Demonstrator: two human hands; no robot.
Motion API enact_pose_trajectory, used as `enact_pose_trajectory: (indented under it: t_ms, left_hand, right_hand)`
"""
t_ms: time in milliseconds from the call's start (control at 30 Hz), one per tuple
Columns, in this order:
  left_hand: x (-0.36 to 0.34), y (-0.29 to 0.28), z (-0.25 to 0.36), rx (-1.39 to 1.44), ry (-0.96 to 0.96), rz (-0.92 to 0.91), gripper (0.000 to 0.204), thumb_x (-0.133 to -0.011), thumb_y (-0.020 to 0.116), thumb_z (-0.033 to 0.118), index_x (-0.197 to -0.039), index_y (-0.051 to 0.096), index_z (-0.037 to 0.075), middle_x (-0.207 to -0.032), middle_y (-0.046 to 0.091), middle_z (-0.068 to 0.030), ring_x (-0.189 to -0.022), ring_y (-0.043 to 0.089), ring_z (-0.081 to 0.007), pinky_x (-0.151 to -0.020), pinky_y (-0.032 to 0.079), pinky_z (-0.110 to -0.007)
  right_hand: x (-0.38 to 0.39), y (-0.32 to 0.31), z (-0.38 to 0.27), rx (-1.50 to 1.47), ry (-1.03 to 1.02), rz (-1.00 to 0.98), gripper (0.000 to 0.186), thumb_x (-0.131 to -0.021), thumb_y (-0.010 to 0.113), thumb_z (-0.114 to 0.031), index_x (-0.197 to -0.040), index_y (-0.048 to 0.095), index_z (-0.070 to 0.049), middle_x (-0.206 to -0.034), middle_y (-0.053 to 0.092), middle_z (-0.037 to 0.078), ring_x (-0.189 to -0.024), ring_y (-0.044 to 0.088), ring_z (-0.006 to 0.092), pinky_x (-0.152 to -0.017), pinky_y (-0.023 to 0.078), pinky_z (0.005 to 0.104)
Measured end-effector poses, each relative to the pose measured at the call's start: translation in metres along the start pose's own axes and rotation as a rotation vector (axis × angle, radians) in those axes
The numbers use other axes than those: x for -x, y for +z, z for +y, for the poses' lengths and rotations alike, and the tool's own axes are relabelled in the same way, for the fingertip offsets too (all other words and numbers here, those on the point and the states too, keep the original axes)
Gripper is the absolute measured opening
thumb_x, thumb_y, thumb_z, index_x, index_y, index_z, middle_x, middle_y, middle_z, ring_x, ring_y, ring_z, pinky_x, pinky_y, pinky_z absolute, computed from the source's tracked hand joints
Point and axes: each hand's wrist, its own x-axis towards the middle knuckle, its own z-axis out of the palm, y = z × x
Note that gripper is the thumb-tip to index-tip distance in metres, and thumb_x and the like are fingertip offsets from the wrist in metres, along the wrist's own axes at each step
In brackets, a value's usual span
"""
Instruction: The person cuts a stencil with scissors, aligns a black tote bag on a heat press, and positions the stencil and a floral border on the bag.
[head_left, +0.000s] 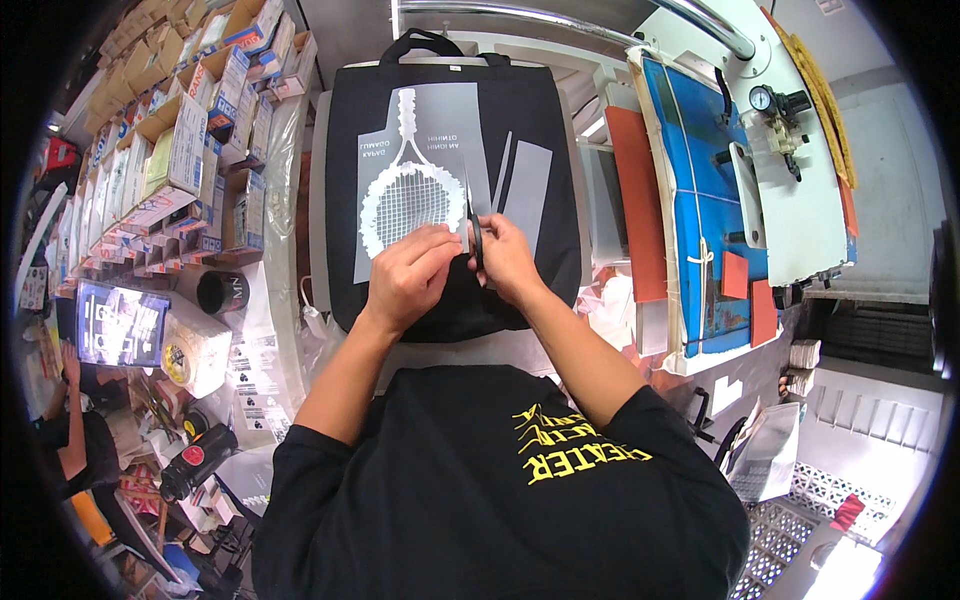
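A black tote bag [350,215] lies flat before me with its handles at the far end. On it rests a grey transfer sheet [437,110] printed with a white racket [407,205] and small lettering. My left hand [412,275] pinches the sheet's near right edge, fingers pressed together. My right hand [503,258] is closed round the handles of black scissors [475,240], whose blades point away from me along the sheet's right side. Right of the scissors lie a cut grey strip [527,190] and a thinner grey sliver [502,170].
Open cardboard boxes [165,150] are stacked at the left. Below them are a lit tablet screen [122,323] and a black bottle [198,462]. A blue panel [690,200], a red-brown board [636,200] and a pressure gauge [762,98] on a machine stand at the right. Another person's arm [72,410] shows far left.
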Motion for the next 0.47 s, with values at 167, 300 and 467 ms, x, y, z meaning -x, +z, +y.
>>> enact_pose_trajectory:
  t_ms: [167, 300, 467]
  left_hand:
    - [0.003, -0.008, 0.013, 0.026, 0.005, 0.005, 0.019, -0.077, 0.071, -0.009, -0.093, 0.07, 0.002, -0.097, 0.074, -0.0115, -0.098, 0.073, -0.0318, -0.09, 0.059, -0.044]
    - [0.004, -0.019, 0.026, -0.007, 0.059, 0.034, 0.02, -0.073, 0.072, -0.008, -0.09, 0.071, 0.003, -0.095, 0.073, -0.0096, -0.095, 0.073, -0.03, -0.086, 0.06, -0.041]
    - [0.017, -0.03, 0.042, 0.018, 0.019, -0.027, 0.017, -0.08, 0.073, -0.005, -0.094, 0.071, 0.004, -0.097, 0.075, -0.0111, -0.101, 0.073, -0.0325, -0.092, 0.059, -0.046]
  right_hand:
    - [-0.027, 0.001, -0.009, 0.018, -0.017, 0.007, 0.038, -0.098, 0.064, -0.021, -0.125, 0.056, 0.005, -0.076, 0.06, 0.006, -0.057, 0.058, 0.0116, -0.038, 0.041, 0.0265]
    - [-0.056, 0.003, -0.019, 0.034, -0.073, 0.027, 0.036, -0.098, 0.065, -0.022, -0.121, 0.058, 0.005, -0.075, 0.062, 0.006, -0.056, 0.058, 0.0117, -0.038, 0.041, 0.0265]
    - [-0.086, 0.003, -0.036, 0.082, -0.074, 0.032, 0.043, -0.096, 0.068, -0.024, -0.127, 0.058, 0.005, -0.079, 0.064, 0.008, -0.057, 0.06, 0.0133, -0.039, 0.042, 0.028]
